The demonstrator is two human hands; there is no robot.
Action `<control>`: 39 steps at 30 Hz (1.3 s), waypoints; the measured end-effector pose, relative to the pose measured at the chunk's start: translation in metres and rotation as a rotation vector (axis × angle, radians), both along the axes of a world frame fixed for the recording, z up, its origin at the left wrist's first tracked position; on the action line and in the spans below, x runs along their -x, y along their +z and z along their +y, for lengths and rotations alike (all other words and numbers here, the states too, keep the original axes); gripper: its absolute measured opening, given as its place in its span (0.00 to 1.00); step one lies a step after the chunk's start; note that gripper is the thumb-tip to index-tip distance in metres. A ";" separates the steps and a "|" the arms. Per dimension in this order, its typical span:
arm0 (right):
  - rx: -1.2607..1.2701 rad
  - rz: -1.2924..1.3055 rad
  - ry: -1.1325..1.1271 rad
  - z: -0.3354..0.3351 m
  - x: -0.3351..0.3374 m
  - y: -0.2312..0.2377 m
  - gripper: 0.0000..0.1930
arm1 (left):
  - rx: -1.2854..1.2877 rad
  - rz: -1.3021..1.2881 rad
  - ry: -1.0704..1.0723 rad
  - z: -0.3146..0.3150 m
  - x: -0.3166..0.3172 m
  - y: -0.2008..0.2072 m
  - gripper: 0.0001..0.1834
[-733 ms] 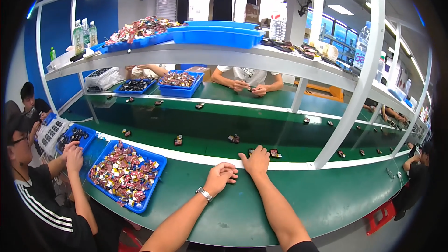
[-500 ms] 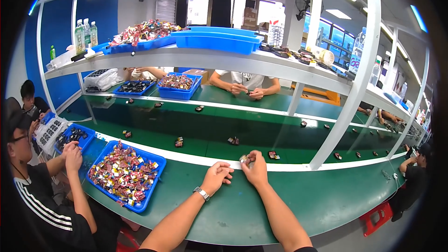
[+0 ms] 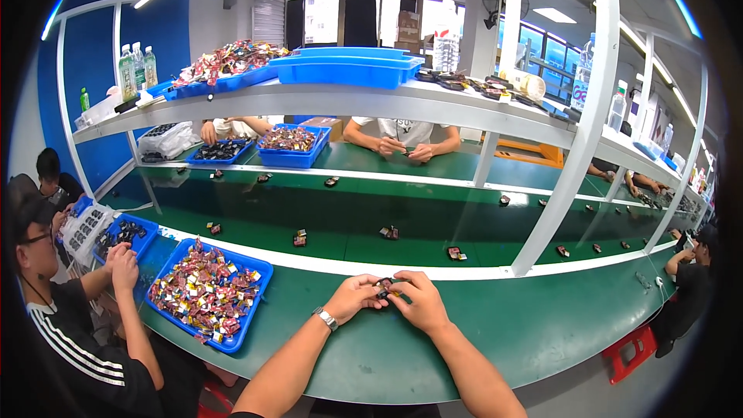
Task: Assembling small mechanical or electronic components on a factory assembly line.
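Both my hands are closed on one small black-and-red electronic part (image 3: 384, 288), over the near green worktop beside the white rail. My left hand (image 3: 354, 299), with a metal watch at the wrist, grips it from the left. From the other side, the bent fingers of my right hand (image 3: 419, 302) pinch it. Fingers hide much of the part, so its exact shape cannot be made out. To the left of my hands stands a blue tray (image 3: 267, 272) heaped with small red, white and yellow parts (image 3: 205, 290).
Beyond the white rail (image 3: 309, 262), a dark green belt (image 3: 340, 217) carries several spaced-out small parts (image 3: 389, 233). A white post (image 3: 561, 186) rises at the right, supporting a shelf (image 3: 356, 101) with blue trays and bottles. A co-worker (image 3: 85, 325) sits close at the left; others sit across and far right.
My right hand has come back from the rail toward me and met my left hand. The small part is now held between both. A co-worker's hand across the belt now reaches over a tray.
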State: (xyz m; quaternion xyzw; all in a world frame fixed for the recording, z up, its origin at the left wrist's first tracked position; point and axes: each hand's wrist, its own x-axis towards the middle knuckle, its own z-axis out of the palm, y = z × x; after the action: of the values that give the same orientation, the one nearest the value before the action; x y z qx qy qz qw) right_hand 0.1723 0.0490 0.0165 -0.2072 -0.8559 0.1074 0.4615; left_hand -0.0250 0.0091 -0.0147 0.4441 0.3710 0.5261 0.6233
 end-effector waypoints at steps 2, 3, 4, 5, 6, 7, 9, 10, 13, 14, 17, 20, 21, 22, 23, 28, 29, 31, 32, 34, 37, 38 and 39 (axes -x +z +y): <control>0.013 0.014 -0.016 0.003 -0.001 -0.003 0.12 | 0.012 -0.016 -0.004 -0.002 -0.002 0.004 0.16; 0.025 0.024 -0.031 0.004 -0.001 -0.005 0.12 | -0.001 -0.033 -0.007 -0.003 -0.004 0.006 0.16; 0.030 0.026 -0.034 0.005 -0.002 -0.006 0.12 | -0.011 -0.051 -0.011 -0.004 -0.007 0.008 0.16; 0.043 0.001 -0.010 0.007 -0.002 -0.006 0.11 | -0.007 -0.049 -0.015 -0.004 -0.007 0.010 0.16; 0.057 -0.024 0.014 0.008 -0.003 -0.007 0.10 | 0.016 -0.083 -0.028 -0.004 -0.005 0.012 0.17; 0.061 -0.020 0.015 0.007 -0.001 -0.006 0.10 | 0.037 -0.115 -0.034 -0.006 -0.003 0.013 0.17; 0.029 -0.019 0.022 0.005 0.001 -0.006 0.09 | 0.002 -0.048 -0.034 -0.003 0.003 0.005 0.18; 0.030 -0.016 0.021 0.007 0.000 -0.006 0.09 | -0.038 0.016 -0.037 -0.002 0.004 0.005 0.19; 0.037 -0.039 0.026 0.010 -0.003 -0.009 0.09 | -0.056 0.106 -0.047 0.000 0.003 0.005 0.20; 0.043 -0.041 0.030 0.009 -0.003 -0.009 0.09 | -0.057 0.108 -0.050 0.000 0.002 0.006 0.20; 0.070 -0.057 0.027 0.001 -0.002 -0.002 0.10 | -0.014 0.026 -0.006 -0.004 -0.002 0.009 0.18; 0.099 -0.090 -0.004 0.001 -0.002 -0.006 0.10 | 0.009 0.000 -0.012 -0.004 -0.004 0.011 0.16; 0.106 -0.110 -0.023 0.002 -0.002 -0.008 0.09 | 0.013 -0.011 -0.006 -0.003 -0.005 0.011 0.15; 0.107 -0.107 -0.023 0.001 -0.001 -0.006 0.09 | 0.018 -0.022 0.003 -0.003 -0.005 0.011 0.14; 0.105 -0.110 -0.039 0.000 0.000 -0.004 0.09 | 0.019 -0.020 0.003 -0.003 -0.004 0.010 0.14; 0.103 -0.138 -0.021 0.005 -0.003 -0.006 0.10 | 0.025 -0.024 0.013 -0.002 -0.004 0.008 0.14; 0.118 -0.146 -0.006 0.006 -0.004 -0.006 0.10 | 0.027 -0.024 0.012 -0.002 -0.004 0.007 0.14; 0.134 -0.155 0.009 0.006 -0.005 -0.005 0.11 | 0.013 -0.014 -0.002 -0.002 -0.004 0.007 0.14; 0.156 -0.167 0.016 0.006 -0.006 -0.004 0.10 | 0.014 -0.013 -0.003 -0.002 -0.004 0.007 0.14; 0.177 -0.178 0.020 0.006 -0.006 -0.005 0.10 | 0.018 -0.004 0.000 -0.003 -0.005 0.009 0.14; 0.233 -0.126 0.048 0.008 -0.004 -0.010 0.07 | 0.025 -0.003 -0.016 -0.002 -0.005 0.008 0.16; 0.264 -0.124 0.045 0.007 -0.004 -0.009 0.06 | 0.024 -0.002 -0.016 -0.002 -0.005 0.009 0.16; 0.294 -0.124 0.042 0.006 -0.004 -0.009 0.05 | 0.014 0.001 -0.029 -0.003 -0.005 0.010 0.17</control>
State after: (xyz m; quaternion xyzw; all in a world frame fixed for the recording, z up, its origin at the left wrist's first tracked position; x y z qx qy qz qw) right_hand 0.1758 0.0554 0.0076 -0.2606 -0.8619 0.2284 0.3702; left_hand -0.0203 0.0057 -0.0048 0.4454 0.3684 0.5140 0.6338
